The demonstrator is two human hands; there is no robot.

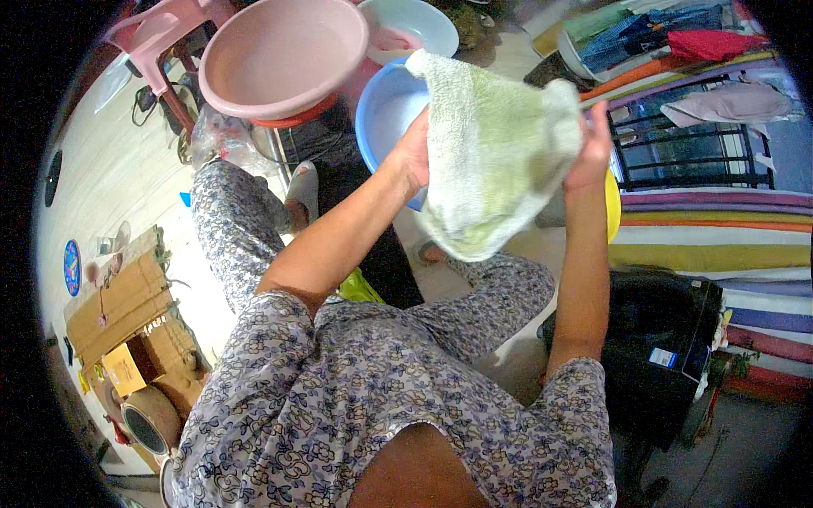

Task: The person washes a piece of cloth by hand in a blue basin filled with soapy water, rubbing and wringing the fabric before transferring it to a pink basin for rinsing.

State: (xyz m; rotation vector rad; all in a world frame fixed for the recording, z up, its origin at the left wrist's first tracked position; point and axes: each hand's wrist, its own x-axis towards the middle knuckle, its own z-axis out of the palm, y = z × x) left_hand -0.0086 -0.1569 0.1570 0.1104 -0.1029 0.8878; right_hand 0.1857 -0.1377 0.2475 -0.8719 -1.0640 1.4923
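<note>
A pale green and white terry towel (492, 159) hangs spread out between my two hands, slightly blurred. My left hand (416, 152) grips its left edge. At the towel's right edge is my right hand (589, 149), fingers pointing up, part of its grip hidden by the cloth. Behind and below the towel stands a blue basin (387, 114) with a whitish inside. The towel covers much of that basin, so I cannot tell what it holds on the right side.
A large pink basin (286, 54) stands ahead on the left, beside a pink plastic stool (162, 47). Beyond the blue basin is a pale blue basin (422, 25) with something pink inside. Striped fabric (711, 254) and a black case-like object (654, 343) lie right. Flattened cardboard (120, 295) lies left.
</note>
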